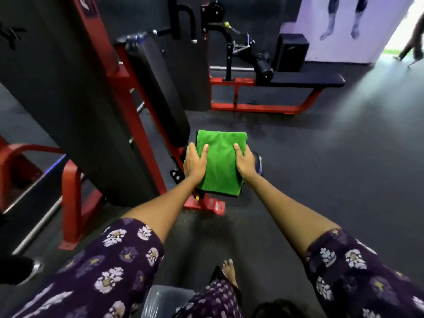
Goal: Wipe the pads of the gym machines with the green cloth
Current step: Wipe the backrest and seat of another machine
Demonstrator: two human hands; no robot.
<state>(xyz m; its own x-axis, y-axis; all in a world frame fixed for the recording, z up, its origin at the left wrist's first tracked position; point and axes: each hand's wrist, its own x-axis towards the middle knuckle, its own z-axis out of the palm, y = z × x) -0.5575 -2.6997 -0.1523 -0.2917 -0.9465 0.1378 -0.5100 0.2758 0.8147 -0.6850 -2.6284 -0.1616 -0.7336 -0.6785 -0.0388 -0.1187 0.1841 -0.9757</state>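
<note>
Squarely, both hands, left hand (pixel 195 162) and right hand (pixel 245 162), grip green cloth (pixel 220 166) edges over seat pad (pixel 257 157).

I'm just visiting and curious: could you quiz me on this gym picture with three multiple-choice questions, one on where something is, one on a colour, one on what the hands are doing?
1. Where does the cloth lie?
A. on the floor
B. spread over the seat pad at the foot of the tilted back pad
C. draped on the far bench

2. What colour are the machine frames?
A. red
B. yellow
C. white

3. What are the two hands doing?
A. hanging idle
B. one holds a bottle
C. both are on the cloth, one at each side

Answers:
1 B: the cloth covers the seat pad just below the back pad, not the bench.
2 A: the frame is painted red.
3 C: the left hand and right hand grip opposite edges, thumbs on top.
</note>
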